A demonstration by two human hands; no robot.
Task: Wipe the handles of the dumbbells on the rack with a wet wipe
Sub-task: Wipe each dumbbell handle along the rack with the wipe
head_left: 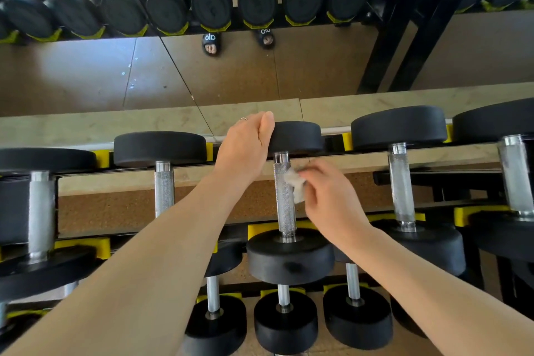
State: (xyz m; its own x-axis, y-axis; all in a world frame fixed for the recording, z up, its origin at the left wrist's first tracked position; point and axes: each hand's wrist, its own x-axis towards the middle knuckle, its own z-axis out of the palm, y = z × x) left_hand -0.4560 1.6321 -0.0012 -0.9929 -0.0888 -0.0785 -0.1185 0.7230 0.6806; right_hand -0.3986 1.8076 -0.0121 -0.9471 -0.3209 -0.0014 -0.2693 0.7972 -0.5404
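Your left hand (245, 147) is curled over the far black head of the dumbbell (289, 254) in the middle of the frame, thumb on its near edge. Your right hand (329, 196) pinches a crumpled wet wipe (296, 186) against the upper part of that knurled handle (284, 211), just below your left hand. More dumbbells sit on the yellow-cradled rack (465, 215) on both sides, and the mirror (202, 72) up top reflects another row.

sleeves: none, forearms bare | left hand (245, 144): thin ring (243, 118) on finger
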